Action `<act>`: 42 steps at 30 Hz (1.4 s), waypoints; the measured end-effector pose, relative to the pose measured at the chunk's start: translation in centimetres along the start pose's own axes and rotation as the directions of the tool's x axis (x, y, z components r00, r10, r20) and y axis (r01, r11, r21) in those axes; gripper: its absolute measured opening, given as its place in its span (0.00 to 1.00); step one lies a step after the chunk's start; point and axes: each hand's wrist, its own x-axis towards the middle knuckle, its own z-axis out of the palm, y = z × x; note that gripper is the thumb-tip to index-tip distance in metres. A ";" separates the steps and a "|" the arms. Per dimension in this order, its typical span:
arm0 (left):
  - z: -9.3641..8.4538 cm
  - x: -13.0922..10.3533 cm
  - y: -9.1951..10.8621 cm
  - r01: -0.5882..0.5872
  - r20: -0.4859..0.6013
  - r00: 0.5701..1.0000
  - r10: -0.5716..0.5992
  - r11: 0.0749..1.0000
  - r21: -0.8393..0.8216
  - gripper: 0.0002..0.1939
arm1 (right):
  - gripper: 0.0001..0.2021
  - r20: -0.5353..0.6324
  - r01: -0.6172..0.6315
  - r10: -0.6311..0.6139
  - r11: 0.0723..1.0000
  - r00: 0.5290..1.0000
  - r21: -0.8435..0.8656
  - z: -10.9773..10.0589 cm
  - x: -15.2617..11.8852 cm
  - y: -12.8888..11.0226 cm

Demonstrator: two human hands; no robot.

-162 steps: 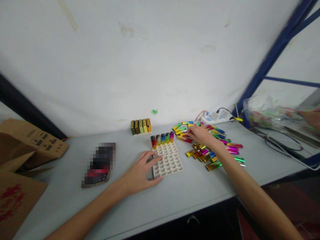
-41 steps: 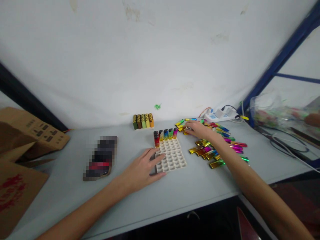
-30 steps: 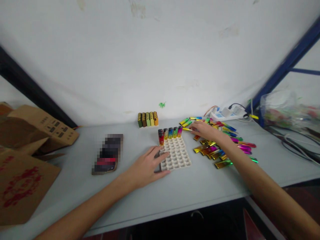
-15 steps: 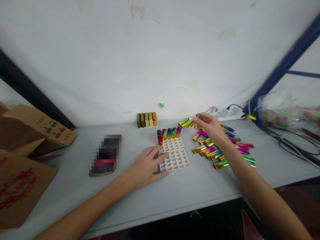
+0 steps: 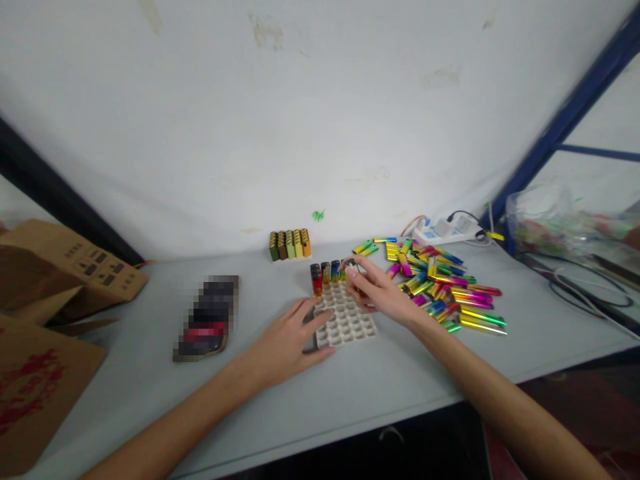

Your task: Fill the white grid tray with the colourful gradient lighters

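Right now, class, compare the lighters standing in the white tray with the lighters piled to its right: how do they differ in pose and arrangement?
The lighters in the tray stand upright; the loose lighters lie flat on the table.
The tray lighters form a neat row in the slots of the white tray; the loose ones are scattered, overlapping at mixed angles.
The tray holds few; the pile holds many.
Both groups are shiny and multicoloured.

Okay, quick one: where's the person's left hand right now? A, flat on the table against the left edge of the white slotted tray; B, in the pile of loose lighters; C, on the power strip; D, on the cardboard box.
A: the left hand lies flat on the table, its fingers against the white slotted tray.
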 end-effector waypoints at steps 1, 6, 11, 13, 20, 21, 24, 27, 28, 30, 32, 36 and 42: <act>0.0 0.0 0.0 -0.001 -0.001 1.000 0.001 1.000 0.001 0.27 | 0.21 -0.018 -0.037 0.038 0.999 0.999 0.031 0.3 0.1 0.3; -0.1 0.1 0.0 -0.006 -0.001 1.000 0.006 1.000 0.009 0.26 | 0.29 -0.145 -0.177 0.193 0.977 0.970 0.120 1.5 0.8 1.7; 0.1 0.1 -0.1 -0.006 -0.008 1.000 0.006 1.000 0.014 0.27 | 0.21 -0.262 -0.168 0.167 0.986 0.950 0.017 2.0 0.8 1.9; 0.1 0.1 0.0 -0.005 -0.008 1.000 0.005 1.000 0.012 0.27 | 0.19 -0.264 -0.184 0.181 0.983 0.947 0.013 2.1 0.6 1.7; 0.1 0.0 -0.1 -0.010 -0.002 1.000 0.010 1.000 0.018 0.27 | 0.19 -0.249 -0.172 0.174 0.985 0.953 0.029 2.2 0.4 1.6; 0.1 0.0 -0.1 -0.011 -0.006 1.000 0.011 1.000 0.018 0.27 | 0.19 -0.244 -0.166 0.167 0.986 0.955 0.026 2.1 0.5 1.7; 0.2 0.0 -0.1 -0.009 -0.010 1.000 0.009 1.000 0.023 0.27 | 0.22 -0.257 -0.163 0.156 0.987 0.954 -0.005 1.9 0.5 2.1; 0.2 0.1 -0.1 -0.003 0.000 1.000 0.003 1.000 0.025 0.27 | 0.25 -0.276 -0.210 0.202 0.978 0.940 -0.001 1.6 0.6 2.3; 0.2 0.1 -0.1 -0.003 0.004 1.000 0.003 1.000 0.025 0.27 | 0.25 -0.279 -0.220 0.212 0.976 0.937 0.006 1.5 0.7 2.3; 0.2 0.1 -0.1 -0.002 0.006 1.000 0.002 1.000 0.025 0.27 | 0.24 -0.277 -0.208 0.200 0.978 0.940 0.000 1.4 0.6 2.4; 0.2 0.1 -0.1 -0.004 0.000 1.000 0.004 1.000 0.026 0.27 | 0.22 -0.276 -0.183 0.168 0.983 0.946 -0.031 1.4 0.5 2.5; 0.1 0.0 -0.1 -0.007 -0.002 1.000 0.007 1.000 0.026 0.27 | 0.21 -0.276 -0.173 0.147 0.982 0.950 -0.075 1.4 0.5 3.0; 0.1 0.0 0.0 -0.008 0.004 1.000 0.008 0.999 0.032 0.27 | 0.27 -0.185 -0.160 0.143 0.984 0.972 -0.079 0.9 0.3 2.7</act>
